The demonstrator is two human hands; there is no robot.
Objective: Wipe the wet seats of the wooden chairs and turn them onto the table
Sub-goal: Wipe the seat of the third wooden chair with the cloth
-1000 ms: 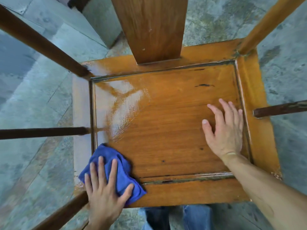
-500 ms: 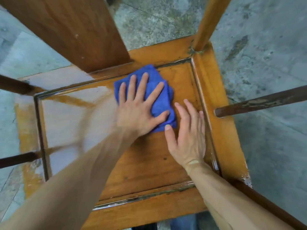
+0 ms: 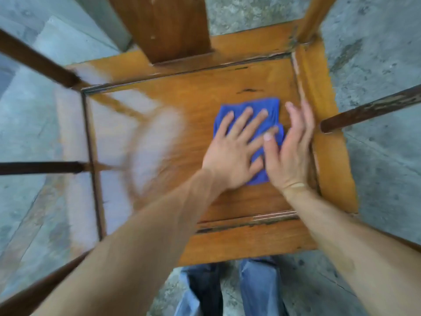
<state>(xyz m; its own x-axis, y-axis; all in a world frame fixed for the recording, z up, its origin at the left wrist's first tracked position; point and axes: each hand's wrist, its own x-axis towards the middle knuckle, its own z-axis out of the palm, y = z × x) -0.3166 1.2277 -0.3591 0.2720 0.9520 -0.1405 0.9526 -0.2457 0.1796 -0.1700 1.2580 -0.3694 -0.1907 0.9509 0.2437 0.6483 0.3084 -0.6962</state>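
Observation:
I look straight down on the orange-brown seat of a wooden chair. A wet, pale sheen covers its left half. A folded blue cloth lies on the right part of the seat. My left hand presses flat on the cloth with fingers spread, the arm crossing the seat from the lower left. My right hand rests flat on the seat at the cloth's right edge, beside the raised right rail, thumb touching the cloth.
The wide back slat rises at the top middle and a back post at the top right. Dark armrest rails jut in from both sides. Grey stone floor surrounds the chair. Legs in blue jeans stand at the seat's front.
The cloth under my left hand has slid from the seat's near left corner to the back right, then slightly nearer to me. My right hand stays flat by the right rail.

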